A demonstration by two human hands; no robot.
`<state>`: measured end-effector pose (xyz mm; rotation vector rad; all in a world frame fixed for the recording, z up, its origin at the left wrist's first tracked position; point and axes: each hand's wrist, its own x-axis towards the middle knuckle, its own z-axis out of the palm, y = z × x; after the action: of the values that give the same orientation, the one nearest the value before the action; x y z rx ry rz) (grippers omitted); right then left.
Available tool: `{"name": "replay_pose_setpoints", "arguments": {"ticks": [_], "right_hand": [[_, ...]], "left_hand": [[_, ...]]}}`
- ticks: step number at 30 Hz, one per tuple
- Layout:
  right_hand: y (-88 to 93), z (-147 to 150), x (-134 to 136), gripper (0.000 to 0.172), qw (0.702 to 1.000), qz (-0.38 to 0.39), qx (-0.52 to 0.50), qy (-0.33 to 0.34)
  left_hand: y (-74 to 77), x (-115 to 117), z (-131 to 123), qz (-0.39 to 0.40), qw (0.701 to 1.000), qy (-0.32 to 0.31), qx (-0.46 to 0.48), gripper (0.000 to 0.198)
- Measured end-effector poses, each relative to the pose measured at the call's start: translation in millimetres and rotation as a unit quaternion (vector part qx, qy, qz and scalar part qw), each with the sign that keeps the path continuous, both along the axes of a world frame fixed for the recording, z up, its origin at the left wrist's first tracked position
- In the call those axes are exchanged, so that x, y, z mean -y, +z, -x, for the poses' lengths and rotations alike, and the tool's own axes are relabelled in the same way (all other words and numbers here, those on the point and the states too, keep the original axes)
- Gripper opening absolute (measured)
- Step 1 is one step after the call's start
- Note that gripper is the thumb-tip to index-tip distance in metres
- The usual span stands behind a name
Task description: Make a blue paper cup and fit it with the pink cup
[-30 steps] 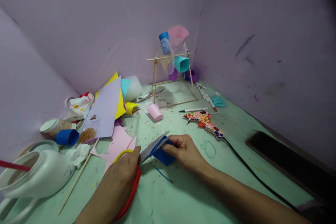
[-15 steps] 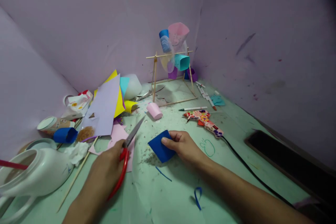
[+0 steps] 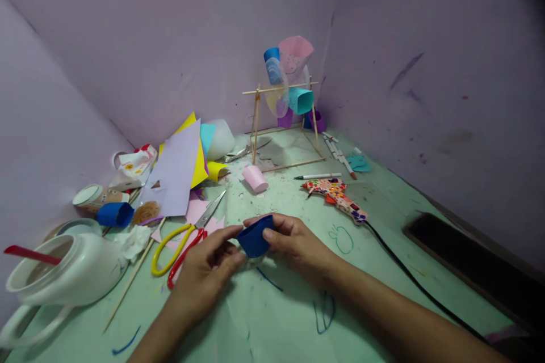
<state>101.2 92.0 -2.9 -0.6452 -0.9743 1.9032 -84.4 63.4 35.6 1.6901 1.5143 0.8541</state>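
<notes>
A dark blue paper piece [image 3: 254, 240], bent into a curve, is between my two hands above the green tabletop. My right hand [image 3: 293, 241] pinches its right side between thumb and fingers. At its left edge, my left hand [image 3: 213, 264] has its thumb and fingertips on the paper. Scissors [image 3: 199, 227] with one yellow and one red handle lie just left of my left hand, blades pointing away, partly over pink paper scraps. A small pink paper cup [image 3: 255, 178] lies on its side beyond my hands.
A stick frame [image 3: 256, 125] holds a wheel of colored paper cups at the back. A patterned glue gun [image 3: 334, 195] with a black cord, markers [image 3: 340, 159] and a dark phone-like slab [image 3: 468, 261] are right. Paper sheets [image 3: 174, 167] and a white teapot-shaped vessel [image 3: 85, 272] are left.
My left hand has let go of the scissors, now on the table, and moved to the blue paper. The flat blue piece is now curved. The view has shifted slightly.
</notes>
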Motion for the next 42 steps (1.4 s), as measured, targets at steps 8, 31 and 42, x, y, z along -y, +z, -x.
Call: {"name": "replay_pose_setpoints", "arguments": {"ticks": [8,31,42], "right_hand": [[0.4,4,5,0.047,0.994,0.023,-0.048,0.092],[22.0,-19,1,0.010,0.823,-0.490,0.279,-0.067],[17.2,-20,3,0.013,0.807,-0.516,0.289,-0.007]], "left_hand": [[-14.1,4,-8,0.114,0.974,-0.066,0.184,0.051],[-6.4,-5,1,0.093,0.978,-0.145,0.118,0.051],[-8.1,-2,-2,0.064,0.984,-0.165,0.007,0.040]]}}
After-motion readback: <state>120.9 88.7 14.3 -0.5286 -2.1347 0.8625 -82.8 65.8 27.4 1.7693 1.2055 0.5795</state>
